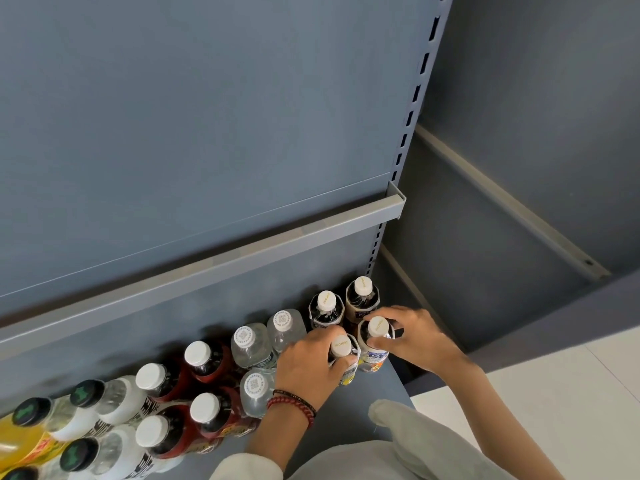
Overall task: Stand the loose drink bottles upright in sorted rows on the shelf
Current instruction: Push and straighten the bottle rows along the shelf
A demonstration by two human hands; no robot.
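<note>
Upright bottles stand in rows on the grey shelf [353, 414]. At the right end are several dark-tea bottles with cream caps. My left hand [308, 362] grips the front-left tea bottle [341, 346] round its neck. My right hand [412, 336] holds the tea bottle beside it [377, 327] by its shoulder. Two more tea bottles, one [326, 301] and another [362, 286], stand behind against the back panel. To the left come clear water bottles [245, 337], red-labelled dark bottles [197, 353], and white bottles with black caps [86, 393].
An orange drink bottle [20, 441] lies at the far left edge. An upper shelf's front rail [242, 254] overhangs the rows. A slotted upright [408, 126] bounds the bay on the right, with another grey bay [502, 202] beyond. My grey-trousered knee [398, 427] is at the shelf's front.
</note>
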